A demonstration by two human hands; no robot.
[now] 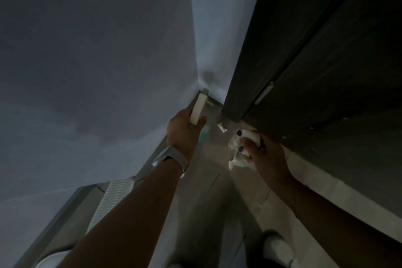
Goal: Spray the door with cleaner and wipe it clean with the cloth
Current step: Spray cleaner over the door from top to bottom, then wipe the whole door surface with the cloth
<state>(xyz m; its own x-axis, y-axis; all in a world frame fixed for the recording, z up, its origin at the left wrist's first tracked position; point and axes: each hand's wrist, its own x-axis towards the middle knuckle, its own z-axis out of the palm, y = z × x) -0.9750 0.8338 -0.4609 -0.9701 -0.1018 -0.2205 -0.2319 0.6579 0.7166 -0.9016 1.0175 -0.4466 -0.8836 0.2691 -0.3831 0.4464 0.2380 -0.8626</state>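
The dark brown door (339,85) fills the right side and runs down to the floor. My left hand (185,131) is closed around the spray bottle (198,108), whose white top points toward the corner; a faint teal body shows below my fingers. My right hand (268,158) clutches the crumpled white cloth (238,152), which has blue dots, close to the door's bottom edge. Whether the cloth touches the door I cannot tell in the dim light.
A grey wall (91,67) stands at the left and meets a paler wall in the corner. The tiled floor (208,183) lies below. A small white piece (222,127) sits by the door's foot. A ridged white strip (115,193) and my shoe (277,248) show lower down.
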